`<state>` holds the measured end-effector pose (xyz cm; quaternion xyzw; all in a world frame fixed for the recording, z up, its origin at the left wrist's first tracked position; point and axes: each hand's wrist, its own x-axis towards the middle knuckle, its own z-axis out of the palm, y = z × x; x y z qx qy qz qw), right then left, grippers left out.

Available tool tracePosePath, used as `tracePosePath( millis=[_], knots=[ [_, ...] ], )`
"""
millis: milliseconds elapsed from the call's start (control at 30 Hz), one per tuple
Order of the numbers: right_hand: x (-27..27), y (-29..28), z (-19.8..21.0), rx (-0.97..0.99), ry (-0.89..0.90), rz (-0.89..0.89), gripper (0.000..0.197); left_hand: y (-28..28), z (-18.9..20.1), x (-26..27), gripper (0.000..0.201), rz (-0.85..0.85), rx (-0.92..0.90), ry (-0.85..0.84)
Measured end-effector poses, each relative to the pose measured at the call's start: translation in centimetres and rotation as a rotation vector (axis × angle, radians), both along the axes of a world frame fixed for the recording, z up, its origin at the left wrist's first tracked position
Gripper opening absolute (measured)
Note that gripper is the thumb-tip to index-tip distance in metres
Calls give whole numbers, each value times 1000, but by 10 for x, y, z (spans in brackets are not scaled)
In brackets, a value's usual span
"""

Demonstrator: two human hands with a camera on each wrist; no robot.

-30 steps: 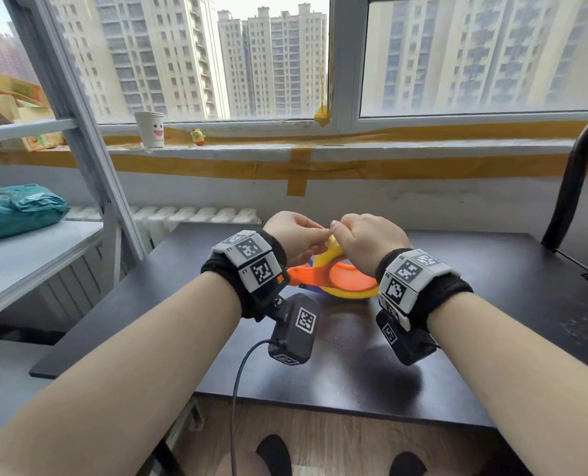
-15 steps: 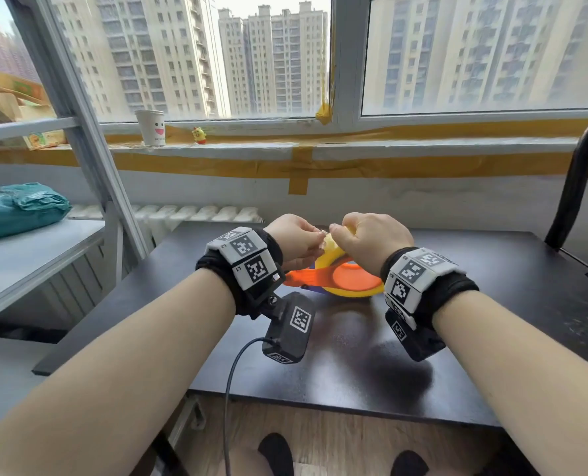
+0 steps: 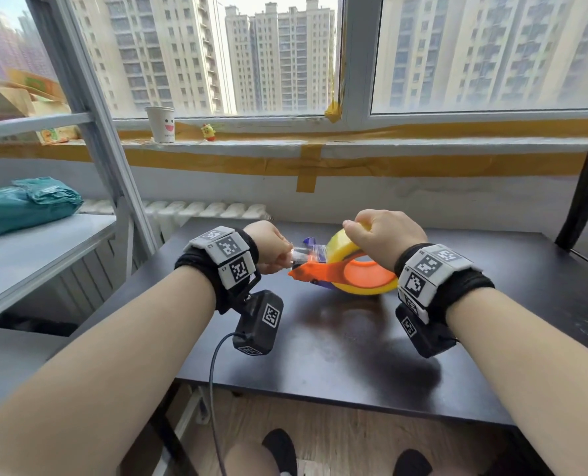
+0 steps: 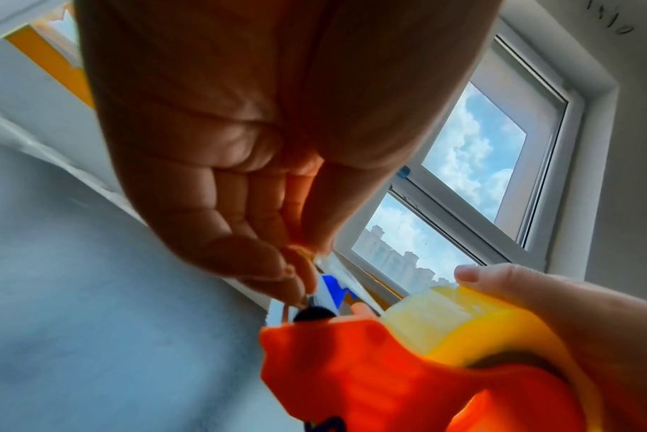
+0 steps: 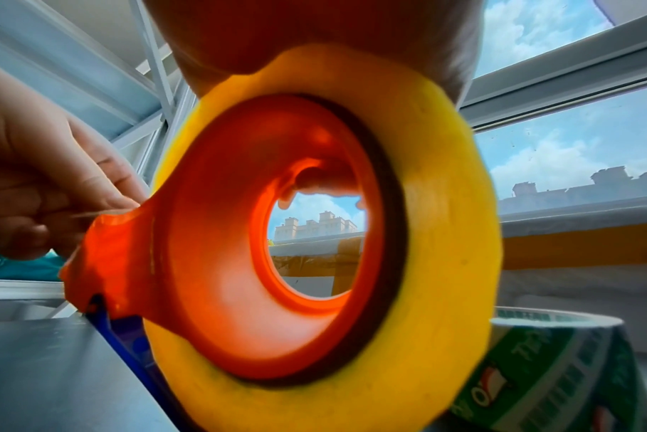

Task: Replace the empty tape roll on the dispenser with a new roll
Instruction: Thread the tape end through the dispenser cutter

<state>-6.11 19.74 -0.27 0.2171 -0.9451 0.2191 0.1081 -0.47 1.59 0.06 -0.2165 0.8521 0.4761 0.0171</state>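
An orange tape dispenser [image 3: 354,274] rests on the dark desk [image 3: 320,355] with a yellow tape roll [image 3: 340,243] mounted on its hub. My right hand [image 3: 358,228] grips the roll from above, fingers curled over its rim. My left hand [image 3: 287,257] pinches the free end of the clear tape strip [image 3: 303,254], which is stretched from the roll over the dispenser's blue nose [image 3: 309,241]. The left wrist view shows my left fingertips [image 4: 296,277] pinched together just above the dispenser [image 4: 351,374]. In the right wrist view the roll [image 5: 458,233] rings the orange hub [image 5: 221,263].
A second roll with green and white print [image 5: 554,365] stands on the desk just behind the dispenser on the right. A metal shelf [image 3: 28,255] with a teal bag [image 3: 24,204] is at the left. A paper cup [image 3: 162,123] sits on the windowsill. A black chair back [image 3: 584,187] rises at the right.
My left hand has moved left, away from my right hand, drawing a strip of clear tape out from the roll. My right hand stays on the roll.
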Motion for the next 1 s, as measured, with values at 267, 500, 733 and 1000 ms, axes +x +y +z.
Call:
tracePosePath(
  millis=[267, 500, 733, 1000],
  knots=[
    [1, -4, 0, 7, 24, -21, 41, -12, -2, 12, 17, 57, 78, 71],
    [4, -7, -2, 30, 54, -27, 37, 8, -4, 6, 37, -202, -251, 162],
    [4, -5, -3, 12, 65, -17, 41, 16, 1, -5, 41, -303, -557, 115],
    [3, -5, -2, 21, 67, -8, 43, 21, 7, -11, 38, -228, -514, 123]
  ],
)
